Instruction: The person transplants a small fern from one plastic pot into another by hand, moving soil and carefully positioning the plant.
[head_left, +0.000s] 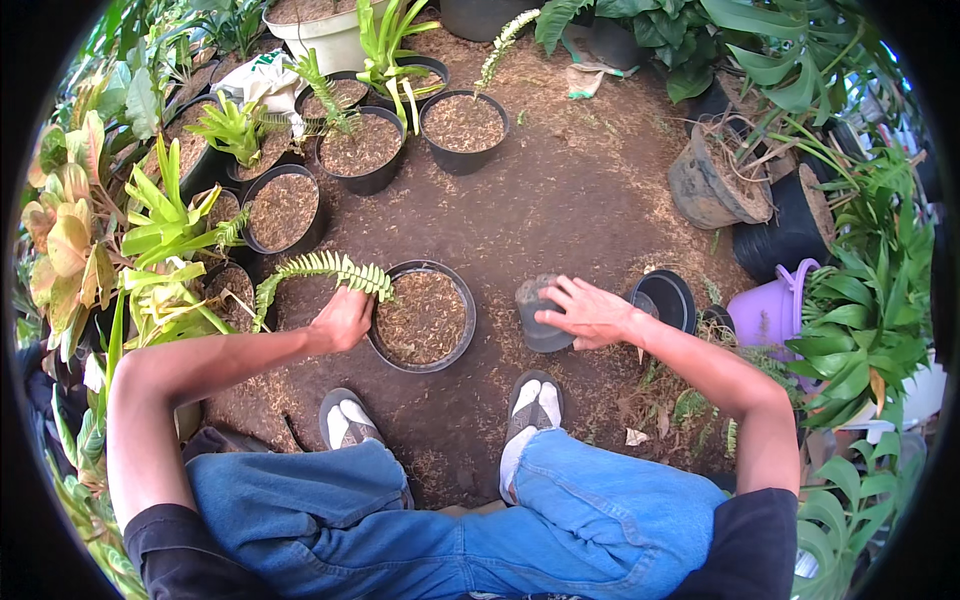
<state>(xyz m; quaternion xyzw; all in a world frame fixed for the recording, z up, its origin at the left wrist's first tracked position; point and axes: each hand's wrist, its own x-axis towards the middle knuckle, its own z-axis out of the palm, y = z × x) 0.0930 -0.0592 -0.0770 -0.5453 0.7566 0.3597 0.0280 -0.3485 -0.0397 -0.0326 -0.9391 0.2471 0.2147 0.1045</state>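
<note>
My left hand (345, 319), fingers curled, is at the left rim of a round black plant pot (471, 319) filled with brown, fibrous potting mix (421, 319). A green fern frond (319, 264) arches over that hand towards the rim. The fingers are partly hidden, so whether they grip the rim or the frond is unclear. To the right, my right hand (589, 313) reaches over a small dark pot (536, 330) with soil smeared on it. Its fingers are spread across the small pot's right side; a firm hold is not visible.
Several filled black pots (367, 150) line the left and back, beside bromeliads (169, 210). On the right are a black pot (679, 296), a lilac bucket (761, 319) and a tipped grey pot (701, 187). My sandalled feet (536, 405) rest on bare soil (510, 210).
</note>
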